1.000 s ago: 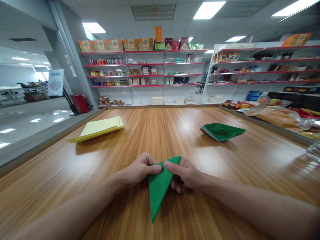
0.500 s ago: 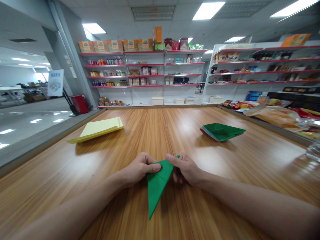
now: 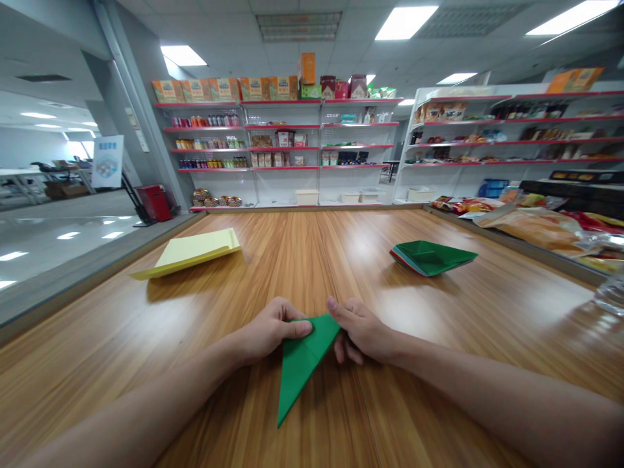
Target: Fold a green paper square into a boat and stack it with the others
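Observation:
A folded green paper [image 3: 303, 356] hangs between my hands near the middle of the wooden table, its long point toward me and slightly left. My left hand [image 3: 273, 330] pinches its upper left part, thumb on top. My right hand [image 3: 363, 330] closes on the paper's upper right corner, which the thumb and fingers partly hide. Farther back on the right lies a nested stack of folded paper [image 3: 431, 257], dark green on top, with blue and red edges showing. Pale yellow paper sheets [image 3: 197, 250] lie at the back left.
The wooden table [image 3: 312, 250] has a raised edge. Beyond its right edge lie packaged snacks [image 3: 531, 227], with clear plastic [image 3: 611, 296] at the far right. Stocked shelves [image 3: 285, 146] stand behind the table. A red box [image 3: 155, 203] is on the floor to the left.
The green paper's lower point has swung a little left. Its upper right corner, which showed above my right hand's fingers, is now hidden. My left hand has barely moved.

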A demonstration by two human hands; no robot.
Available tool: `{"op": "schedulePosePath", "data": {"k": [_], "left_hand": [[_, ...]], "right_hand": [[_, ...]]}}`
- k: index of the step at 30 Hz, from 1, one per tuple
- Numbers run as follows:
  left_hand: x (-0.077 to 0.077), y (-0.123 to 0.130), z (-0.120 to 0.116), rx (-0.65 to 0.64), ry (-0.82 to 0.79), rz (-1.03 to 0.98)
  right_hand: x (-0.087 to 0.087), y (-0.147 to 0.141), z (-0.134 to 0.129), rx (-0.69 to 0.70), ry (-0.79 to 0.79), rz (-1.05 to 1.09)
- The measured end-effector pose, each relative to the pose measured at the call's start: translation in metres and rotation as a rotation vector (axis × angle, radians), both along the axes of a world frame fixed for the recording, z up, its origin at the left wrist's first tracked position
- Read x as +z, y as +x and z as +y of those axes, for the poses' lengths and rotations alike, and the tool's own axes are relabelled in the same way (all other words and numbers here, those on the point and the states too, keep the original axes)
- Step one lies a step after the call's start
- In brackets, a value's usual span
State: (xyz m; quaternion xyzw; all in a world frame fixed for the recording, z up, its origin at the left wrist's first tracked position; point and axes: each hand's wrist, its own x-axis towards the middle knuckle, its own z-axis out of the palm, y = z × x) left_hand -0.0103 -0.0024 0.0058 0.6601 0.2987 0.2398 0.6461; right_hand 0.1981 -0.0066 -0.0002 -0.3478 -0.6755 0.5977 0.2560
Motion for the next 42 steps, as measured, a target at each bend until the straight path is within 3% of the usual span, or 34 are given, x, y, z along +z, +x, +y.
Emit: {"op": "schedulePosePath", "data": {"k": [8, 14, 18, 24, 36, 42], "left_hand": [[-0.001, 0.001, -0.003, 0.013, -0.042, -0.07], [0.0, 0.007, -0.009, 0.028, -0.01, -0.071], [0.0, 0.013, -0.01, 0.08, 0.02, -0.078], [0.003, 0.015, -0.011, 0.03, 0.024, -0.072], [0.001, 0.017, -0.013, 0.15, 0.02, -0.071], [0.001, 0.019, -0.015, 0.222, 0.055, -0.08]], "right_hand": [[0.004, -0.011, -0.01, -0.022, -0.189, 0.212], [0.004, -0.01, -0.013, -0.017, -0.023, 0.165], [0.003, -0.015, -0.016, 0.031, -0.064, 0.147], [0.005, -0.02, -0.023, 0.062, -0.087, 0.195], [0.004, -0.02, -0.022, 0.107, -0.077, 0.132], [0.001, -0.022, -0.017, 0.027, -0.079, 0.127]]}}
